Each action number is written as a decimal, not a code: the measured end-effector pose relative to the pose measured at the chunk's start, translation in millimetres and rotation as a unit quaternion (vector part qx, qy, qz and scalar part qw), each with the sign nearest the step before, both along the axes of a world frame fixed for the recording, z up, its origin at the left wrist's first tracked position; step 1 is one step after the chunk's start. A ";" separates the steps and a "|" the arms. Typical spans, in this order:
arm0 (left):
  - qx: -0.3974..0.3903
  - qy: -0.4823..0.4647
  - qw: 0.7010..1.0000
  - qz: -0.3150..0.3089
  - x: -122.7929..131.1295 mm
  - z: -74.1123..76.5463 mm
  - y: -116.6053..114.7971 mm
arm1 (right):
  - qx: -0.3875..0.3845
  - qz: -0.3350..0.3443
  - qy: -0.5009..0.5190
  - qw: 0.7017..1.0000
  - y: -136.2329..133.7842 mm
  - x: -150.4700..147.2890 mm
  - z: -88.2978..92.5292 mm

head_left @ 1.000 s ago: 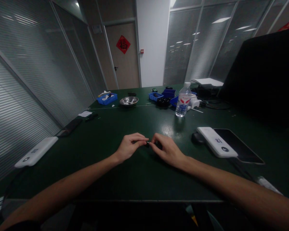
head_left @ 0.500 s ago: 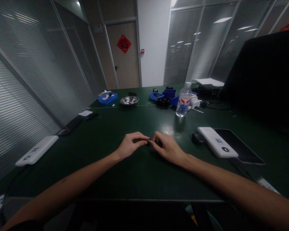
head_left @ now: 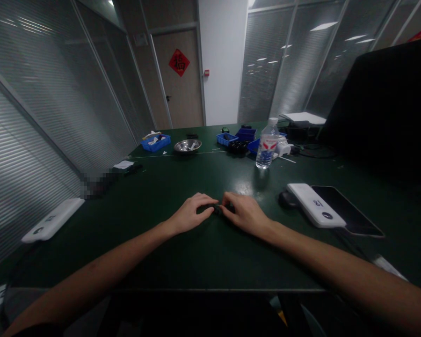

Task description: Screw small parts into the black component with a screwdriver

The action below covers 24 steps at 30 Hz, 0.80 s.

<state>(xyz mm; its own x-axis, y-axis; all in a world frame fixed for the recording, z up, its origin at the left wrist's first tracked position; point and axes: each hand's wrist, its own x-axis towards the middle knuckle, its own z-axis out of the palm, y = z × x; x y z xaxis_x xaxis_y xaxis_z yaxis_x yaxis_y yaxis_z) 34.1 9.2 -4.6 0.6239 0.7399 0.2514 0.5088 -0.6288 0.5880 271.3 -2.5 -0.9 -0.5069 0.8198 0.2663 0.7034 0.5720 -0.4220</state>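
Both of my hands meet at the middle of a dark green table (head_left: 203, 252). My left hand (head_left: 191, 216) has its fingers curled and pinched toward a small black part (head_left: 217, 208). From the other side, my right hand (head_left: 243, 214) pinches the same part with thumb and fingers. The part is tiny and dark, so its shape is unclear. Both forearms rest low over the table's near edge.
A white device (head_left: 313, 205) lies beside a black phone (head_left: 345, 209) and a dark round object (head_left: 287, 200) at right. Another white device (head_left: 52, 220) is at left. Farther back stand a water bottle (head_left: 266, 144), a metal bowl (head_left: 187, 146) and blue trays (head_left: 156, 142).
Both hands have sunk slightly toward the table and closed in on the small part. The left fingers now curl lower over it.
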 end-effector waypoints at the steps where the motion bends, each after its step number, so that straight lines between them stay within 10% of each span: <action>1: 0.015 0.011 1.000 -0.001 0.4 -0.6 -0.2 | 0.003 -0.004 -0.013 1.000 -0.2 -0.3 0.8; 9: 0.124 0.123 0.984 -0.046 -7.9 5.4 2.7 | 0.007 -0.080 -0.100 0.992 0.6 4.9 9.5; 24: 0.027 0.029 0.999 -0.026 0.6 10.9 -14.9 | -0.011 -0.083 -0.074 0.994 3.1 7.4 6.7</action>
<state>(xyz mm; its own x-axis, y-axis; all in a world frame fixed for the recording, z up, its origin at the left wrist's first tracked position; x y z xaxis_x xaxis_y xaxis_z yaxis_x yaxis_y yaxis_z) 34.7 -5.6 6.3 0.6754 0.6926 0.2532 0.5072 -0.6855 0.5223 278.7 0.6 5.8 -0.3961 0.9006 0.1791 0.8431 0.4339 -0.3175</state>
